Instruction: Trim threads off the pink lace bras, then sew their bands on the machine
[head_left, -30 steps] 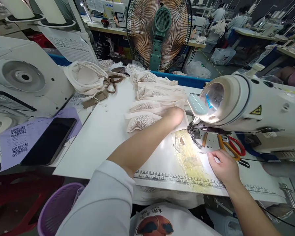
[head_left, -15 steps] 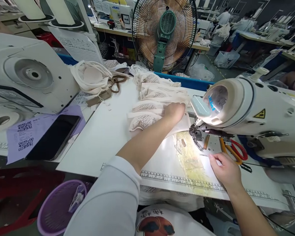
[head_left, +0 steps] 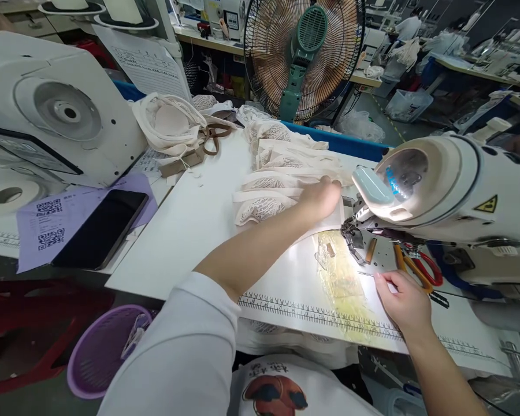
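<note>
My left hand reaches across to the pale lace bra lying nearest me in a row. Its fingers curl over the cloth left of the sewing machine's needle area, their tips hidden behind the hand. The bra's band edge runs up to the presser foot of the white sewing machine. My right hand rests low on the white table, right of the yellowed tape. Thumb and forefinger are pinched together beside a thin dark line; what they hold is too fine to make out.
Scissors with orange and red handles lie behind my right hand. More lace bras stretch toward the fan. Stacked cups, a phone and another machine are at left. A purple basket stands below.
The view has shifted slightly, so the machine and table sit farther right. Both hands keep nearly the same places beside the bra and the machine.
</note>
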The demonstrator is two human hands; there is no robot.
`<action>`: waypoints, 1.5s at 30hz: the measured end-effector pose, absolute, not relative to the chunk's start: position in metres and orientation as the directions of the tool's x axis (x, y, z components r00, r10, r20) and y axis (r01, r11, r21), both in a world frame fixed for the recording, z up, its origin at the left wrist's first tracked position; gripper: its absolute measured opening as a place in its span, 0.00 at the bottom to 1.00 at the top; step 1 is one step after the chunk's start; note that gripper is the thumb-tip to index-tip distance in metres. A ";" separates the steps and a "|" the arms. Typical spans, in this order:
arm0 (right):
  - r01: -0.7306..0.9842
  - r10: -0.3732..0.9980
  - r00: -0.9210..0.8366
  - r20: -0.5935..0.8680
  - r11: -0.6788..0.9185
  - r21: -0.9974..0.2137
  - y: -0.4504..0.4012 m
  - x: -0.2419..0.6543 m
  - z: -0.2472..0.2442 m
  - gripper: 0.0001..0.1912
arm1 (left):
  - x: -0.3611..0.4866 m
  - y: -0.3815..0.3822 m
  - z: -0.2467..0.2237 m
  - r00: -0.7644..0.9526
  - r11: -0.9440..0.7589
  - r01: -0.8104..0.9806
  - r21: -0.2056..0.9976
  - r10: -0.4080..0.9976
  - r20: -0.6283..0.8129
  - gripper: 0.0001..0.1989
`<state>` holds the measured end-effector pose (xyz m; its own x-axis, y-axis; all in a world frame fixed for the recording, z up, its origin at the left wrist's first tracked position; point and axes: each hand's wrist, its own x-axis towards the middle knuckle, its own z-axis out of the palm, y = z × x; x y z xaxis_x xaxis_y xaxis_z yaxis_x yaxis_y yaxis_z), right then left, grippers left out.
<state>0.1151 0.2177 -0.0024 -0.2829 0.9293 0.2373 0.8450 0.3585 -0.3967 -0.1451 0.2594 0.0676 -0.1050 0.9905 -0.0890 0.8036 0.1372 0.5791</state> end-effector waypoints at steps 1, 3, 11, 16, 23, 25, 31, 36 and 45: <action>0.844 0.931 -0.279 0.236 0.355 -0.402 0.218 0.115 -0.002 0.15 | -0.142 0.253 0.069 -0.015 0.052 0.866 0.498 0.997 -0.077 0.16; 0.841 0.935 -0.266 0.236 0.345 -0.417 0.217 0.114 -0.002 0.15 | -0.137 0.236 0.070 0.161 -0.127 0.925 0.359 0.985 -0.068 0.14; 0.814 0.943 -0.077 0.325 0.247 -0.526 0.210 0.117 0.001 0.13 | -0.122 0.162 0.058 0.498 -0.449 0.852 0.269 0.854 -0.152 0.10; 0.758 0.927 -0.070 0.368 0.289 -0.584 0.185 0.102 0.019 0.07 | -0.095 0.136 0.048 0.504 -0.285 0.662 0.693 0.854 -0.130 0.17; 0.593 0.862 -0.161 0.481 0.475 -0.651 0.165 0.090 0.018 0.07 | -0.067 0.143 0.031 0.466 0.304 -0.023 0.952 0.846 -0.259 0.19; 0.572 0.857 -0.153 0.493 0.483 -0.663 0.167 0.094 0.013 0.07 | -0.063 0.148 0.031 0.405 0.266 -0.010 0.964 0.882 -0.239 0.19; 0.527 0.863 -0.145 0.484 0.481 -0.701 0.172 0.110 0.015 0.08 | -0.043 0.162 0.041 0.448 0.129 0.227 0.965 0.867 -0.221 0.19; 0.555 0.906 -0.287 0.309 0.421 -0.717 0.181 0.140 0.018 0.12 | -0.033 0.169 0.051 0.452 -0.253 0.753 0.607 0.870 -0.197 0.09; 0.538 0.928 -0.368 0.064 0.268 -0.799 0.196 0.177 0.005 0.19 | -0.026 0.180 0.070 0.527 -0.453 0.837 0.308 0.819 -0.227 0.16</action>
